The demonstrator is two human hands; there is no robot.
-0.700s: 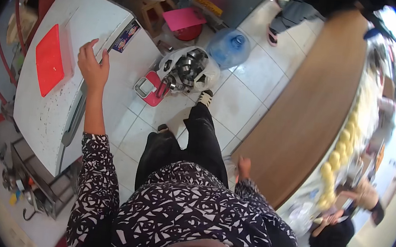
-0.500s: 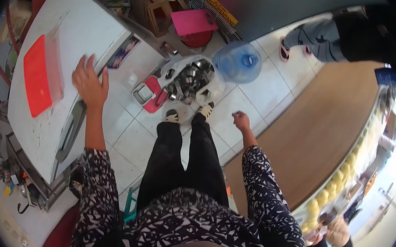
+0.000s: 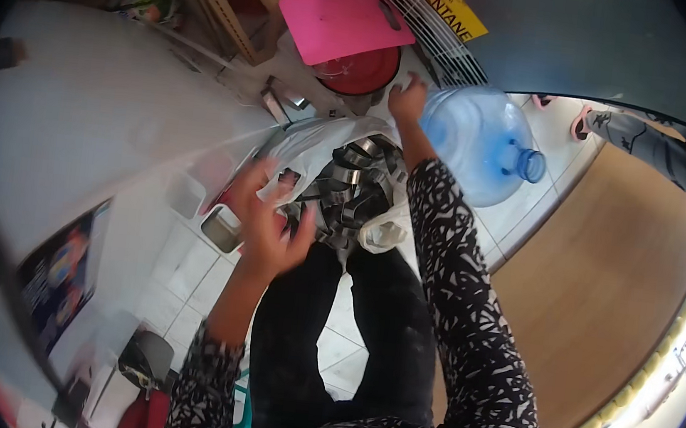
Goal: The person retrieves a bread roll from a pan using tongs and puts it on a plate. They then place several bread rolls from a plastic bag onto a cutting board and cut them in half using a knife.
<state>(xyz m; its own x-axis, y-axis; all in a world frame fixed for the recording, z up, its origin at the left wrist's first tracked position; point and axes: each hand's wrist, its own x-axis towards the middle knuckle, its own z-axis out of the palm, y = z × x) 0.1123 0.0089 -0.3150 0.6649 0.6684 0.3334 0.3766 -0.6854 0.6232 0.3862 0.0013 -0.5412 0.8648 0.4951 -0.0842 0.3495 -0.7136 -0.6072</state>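
My left hand [image 3: 271, 223] is blurred, open with fingers spread, over the left side of a white plastic bag [image 3: 316, 153] full of shiny metal rings [image 3: 351, 173]. My right hand [image 3: 407, 101] has curled fingers beside the blue water jug [image 3: 475, 153], just past the bag's upper right; whatever it holds, if anything, is unclear. A small red-and-pale container [image 3: 222, 228] lies partly hidden under my left hand.
A white chest appliance [image 3: 69, 118] is at my left. Upper middle are a pink board [image 3: 338, 25], red tub [image 3: 358, 73], wooden stool [image 3: 231, 6] and wire rack [image 3: 458, 71]. A wooden-topped counter [image 3: 595, 282] runs along my right, another person's legs [image 3: 635, 140] beyond it.
I have bent nearer the bag and jug. My right hand has moved up beside the jug; my left hand has left the appliance's edge and is over the bag.
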